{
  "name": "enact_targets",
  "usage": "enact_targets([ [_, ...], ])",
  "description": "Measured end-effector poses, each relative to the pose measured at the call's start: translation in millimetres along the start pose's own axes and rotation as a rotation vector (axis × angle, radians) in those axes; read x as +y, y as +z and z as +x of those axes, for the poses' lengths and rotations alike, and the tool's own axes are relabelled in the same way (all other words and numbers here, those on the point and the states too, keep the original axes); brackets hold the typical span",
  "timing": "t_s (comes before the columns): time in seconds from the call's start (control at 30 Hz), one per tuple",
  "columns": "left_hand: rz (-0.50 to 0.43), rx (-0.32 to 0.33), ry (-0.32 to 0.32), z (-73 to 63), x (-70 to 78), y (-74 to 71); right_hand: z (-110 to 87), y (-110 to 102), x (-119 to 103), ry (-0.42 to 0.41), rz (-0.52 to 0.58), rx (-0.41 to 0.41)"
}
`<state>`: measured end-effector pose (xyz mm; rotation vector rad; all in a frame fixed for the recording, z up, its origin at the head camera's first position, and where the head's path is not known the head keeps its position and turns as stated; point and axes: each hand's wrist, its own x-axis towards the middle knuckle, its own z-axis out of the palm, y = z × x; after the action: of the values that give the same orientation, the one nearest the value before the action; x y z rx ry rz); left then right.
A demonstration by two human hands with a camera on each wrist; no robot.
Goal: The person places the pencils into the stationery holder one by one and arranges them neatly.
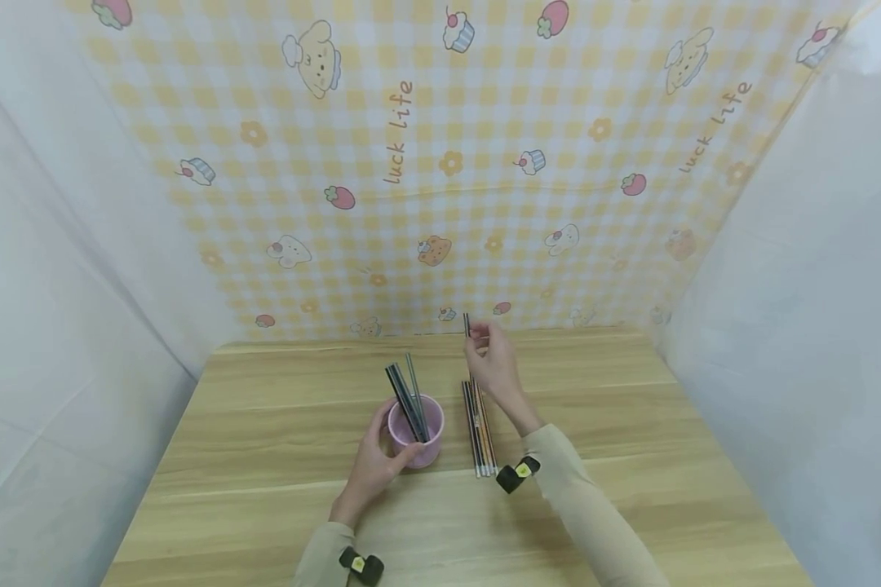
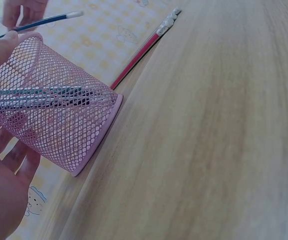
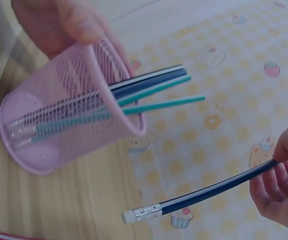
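At lower centre of my head view, the left hand grips a pink mesh cup holding pencils; to its right, the right hand pinches a dark pencil beyond a loose row. I judge cup-filling is underway; next calls for lowering this pencil in, eraser first.

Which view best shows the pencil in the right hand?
Right wrist: the pencil shows large, from white eraser and metal ferrule to the right hand. Left wrist catches its eraser end and part of the shaft, beyond the cup. Head shows it thin and small.
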<state>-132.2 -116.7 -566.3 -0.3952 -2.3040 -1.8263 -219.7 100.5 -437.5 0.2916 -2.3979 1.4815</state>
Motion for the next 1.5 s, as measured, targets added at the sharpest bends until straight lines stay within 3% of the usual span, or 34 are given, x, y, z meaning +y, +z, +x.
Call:
enact_targets([
  [0.33,0.009,-0.023,-0.016,-2.1,35.6,-7.0,-0.9,10,-35,-0.103,0.219,0.074],
  [0.47,-0.001,-0.018,0.003,-1.6,38.8,-6.7,-4.6,19,-43,-0.133,0.260,0.046],
  [0.83,-0.033,-0.023,-0.004,-0.4,39.7,-6.3,-32.4,32,-78,-0.203,0.233,-0.062],
  [1.13,-0.020,-0.035,-0.012,-0.2,40.1,-6.6,-36.3,64,-34,-0.160,0.170,-0.134],
  [1.37,0.019,-0.018,0.003,0.8,7.3,0.4,-46.9,74,-23,-0.183,0.070,-0.209],
  [1.5,0.006,-0.026,0.009,0.5,-0.6,-0.5,-50.6,79,-16,-0.203,0.053,-0.228],
])
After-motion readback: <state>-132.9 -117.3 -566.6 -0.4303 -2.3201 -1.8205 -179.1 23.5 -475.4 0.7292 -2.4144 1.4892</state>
